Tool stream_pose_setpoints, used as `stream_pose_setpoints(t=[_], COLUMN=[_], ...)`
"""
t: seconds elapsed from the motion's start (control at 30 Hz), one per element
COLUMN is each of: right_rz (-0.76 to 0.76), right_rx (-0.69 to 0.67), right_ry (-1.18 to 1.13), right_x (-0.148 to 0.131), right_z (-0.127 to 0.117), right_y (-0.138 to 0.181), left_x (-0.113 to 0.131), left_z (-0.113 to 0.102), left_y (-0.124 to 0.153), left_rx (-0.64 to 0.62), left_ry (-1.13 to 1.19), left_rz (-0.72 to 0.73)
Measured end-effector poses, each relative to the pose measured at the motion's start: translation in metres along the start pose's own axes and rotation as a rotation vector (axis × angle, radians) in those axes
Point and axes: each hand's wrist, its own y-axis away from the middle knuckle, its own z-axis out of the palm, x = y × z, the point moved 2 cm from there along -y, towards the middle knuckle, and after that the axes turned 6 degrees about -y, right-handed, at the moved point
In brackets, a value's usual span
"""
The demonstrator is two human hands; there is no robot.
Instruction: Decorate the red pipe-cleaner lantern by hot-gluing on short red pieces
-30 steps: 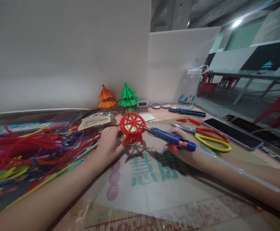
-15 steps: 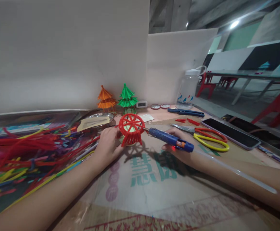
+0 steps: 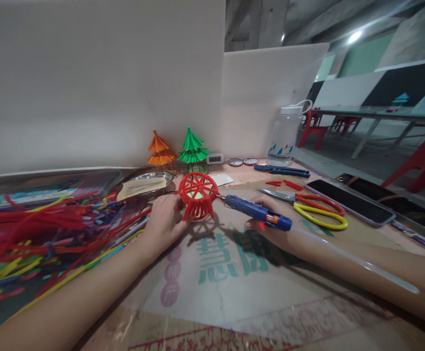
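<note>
A red wheel-shaped craft piece (image 3: 199, 189) with spokes and a fringe of short red strips is held just above the table by my left hand (image 3: 165, 217), whose fingers close on its left side. In my right hand (image 3: 271, 219) is a blue hot glue gun (image 3: 254, 210), its tip pointing left at the rim of the red piece. A clear glue stick (image 3: 358, 261) sticks out of the gun's back, over my right forearm. Whether the tip touches the rim I cannot tell. A small red light glows on the gun.
Colourful craft stems (image 3: 48, 224) fill a tray on the left. Orange (image 3: 159, 148) and green (image 3: 192, 148) pagoda-like models stand by the wall. Scissors (image 3: 315, 209), pliers (image 3: 281, 170), a phone (image 3: 349, 202) and a water bottle (image 3: 281, 136) lie or stand at right.
The red craft piece and the glue gun have shifted very slightly left in view. Both hands keep the same grip.
</note>
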Motion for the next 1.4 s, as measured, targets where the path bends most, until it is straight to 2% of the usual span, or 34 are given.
stream_pose_setpoints(t=[0.2,0.87,1.23,1.4], right_rz=[-0.057,0.033,-0.097,-0.079], right_rx=[0.002,-0.051,-0.035,-0.012], right_ry=[0.021,0.008,-0.015,-0.069], right_x=[0.007,0.007,0.018,0.012], right_z=[0.001,0.001,0.004,0.003], right_y=[0.0,-0.001,0.004,0.004], left_x=[0.0,0.0,0.002,0.003], left_z=[0.0,0.001,0.0,-0.001], left_y=[-0.001,-0.001,-0.002,-0.002], left_rx=[-0.009,-0.005,-0.044,-0.033], left_ry=[0.005,0.012,0.002,0.003], left_rz=[-0.005,-0.031,-0.057,-0.039])
